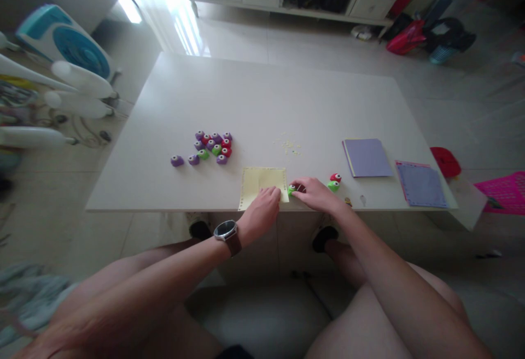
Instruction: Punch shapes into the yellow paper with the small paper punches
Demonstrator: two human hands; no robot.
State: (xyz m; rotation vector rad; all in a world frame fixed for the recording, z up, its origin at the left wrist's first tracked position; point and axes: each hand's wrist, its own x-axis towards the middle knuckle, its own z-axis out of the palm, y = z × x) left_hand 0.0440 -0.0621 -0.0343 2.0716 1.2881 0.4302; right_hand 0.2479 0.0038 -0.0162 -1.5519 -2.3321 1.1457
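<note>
left of centre on the white table (262,96), a cluster of small craft punches (211,147) sits apart from the work. at lower centre the left hand (262,211) lies flat, fingers together, pinning the yellow paper (262,184) so it stays put. just right, the right hand (315,194) clamps a green punch (291,189) at the sheet's edge. purple paper (367,157) lies further right.

yellow sheet (262,181) | flat, near table edge | green punch (292,189) at its right edge
</note>
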